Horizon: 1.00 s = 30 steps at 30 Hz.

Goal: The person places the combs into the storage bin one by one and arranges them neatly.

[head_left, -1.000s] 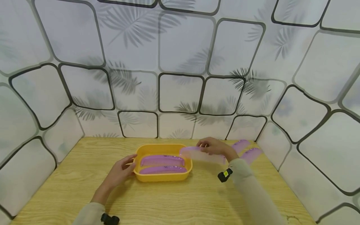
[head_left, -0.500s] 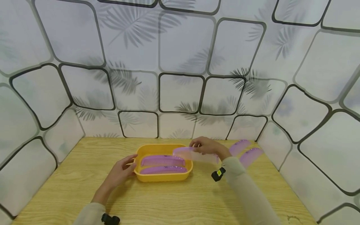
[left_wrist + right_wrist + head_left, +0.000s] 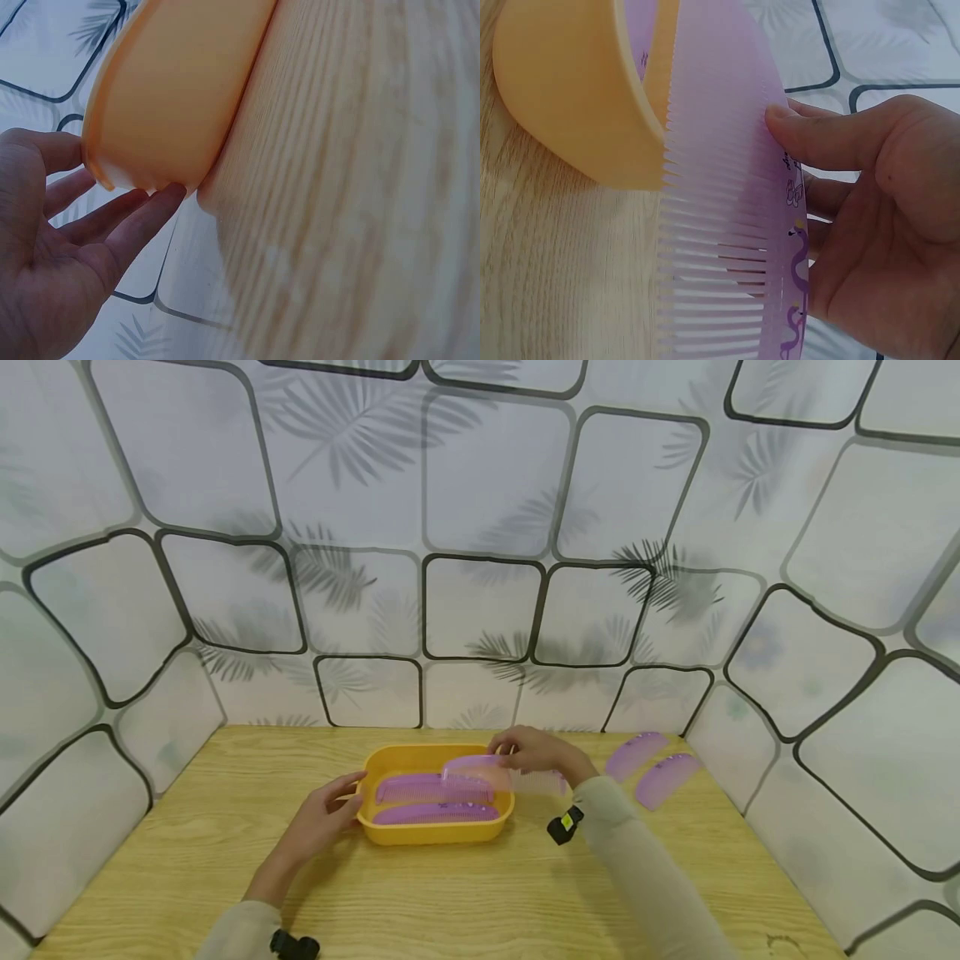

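My right hand [image 3: 534, 748] pinches a translucent purple comb [image 3: 712, 135] by its printed spine, thumb on the near face and fingers behind. The comb's teeth point down, and its left end overlaps the yellow plastic basin [image 3: 435, 835] in the head view. Inside the basin lie two more purple combs, a rear comb [image 3: 420, 789] and a front comb [image 3: 435, 814], both lengthwise. At the basin's left end, my left hand [image 3: 67, 247] rests its fairly straight fingers [image 3: 150, 217] against the outer wall and rim.
Two purple combs, a back comb [image 3: 636, 755] and a front comb [image 3: 667, 779], lie slanted on the wooden table [image 3: 450, 902] at the right. Patterned white cloth walls [image 3: 480, 610] enclose the table at the back and both sides.
My right hand has carried its comb leftward, so the comb's left end now reaches farther over the basin. The left hand and the basin have stayed in place.
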{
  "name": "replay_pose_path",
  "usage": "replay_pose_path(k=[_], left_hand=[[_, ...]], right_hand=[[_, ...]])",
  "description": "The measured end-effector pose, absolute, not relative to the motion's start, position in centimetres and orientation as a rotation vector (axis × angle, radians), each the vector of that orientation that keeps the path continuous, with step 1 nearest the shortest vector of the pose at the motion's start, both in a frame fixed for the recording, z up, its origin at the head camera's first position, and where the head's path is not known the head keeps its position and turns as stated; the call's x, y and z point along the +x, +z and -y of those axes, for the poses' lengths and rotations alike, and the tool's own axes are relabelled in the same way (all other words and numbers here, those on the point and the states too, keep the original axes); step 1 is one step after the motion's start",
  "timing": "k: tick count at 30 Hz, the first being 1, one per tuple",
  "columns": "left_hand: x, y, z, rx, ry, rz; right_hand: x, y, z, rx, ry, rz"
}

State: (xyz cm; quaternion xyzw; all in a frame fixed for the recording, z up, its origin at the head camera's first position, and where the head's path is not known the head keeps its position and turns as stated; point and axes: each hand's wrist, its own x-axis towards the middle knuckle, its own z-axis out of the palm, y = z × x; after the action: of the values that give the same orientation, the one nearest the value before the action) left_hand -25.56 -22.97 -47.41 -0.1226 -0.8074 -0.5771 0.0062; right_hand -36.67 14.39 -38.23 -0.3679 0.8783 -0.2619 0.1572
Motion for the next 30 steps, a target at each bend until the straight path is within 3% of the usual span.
replay_pose_path(k=[30], left_hand=[[-25.6, -47.3, 22.9, -0.361, -1.810, 2.535]], right_hand=[[-36.6, -38.5, -9.0, -1.075, -0.763, -2.479]])
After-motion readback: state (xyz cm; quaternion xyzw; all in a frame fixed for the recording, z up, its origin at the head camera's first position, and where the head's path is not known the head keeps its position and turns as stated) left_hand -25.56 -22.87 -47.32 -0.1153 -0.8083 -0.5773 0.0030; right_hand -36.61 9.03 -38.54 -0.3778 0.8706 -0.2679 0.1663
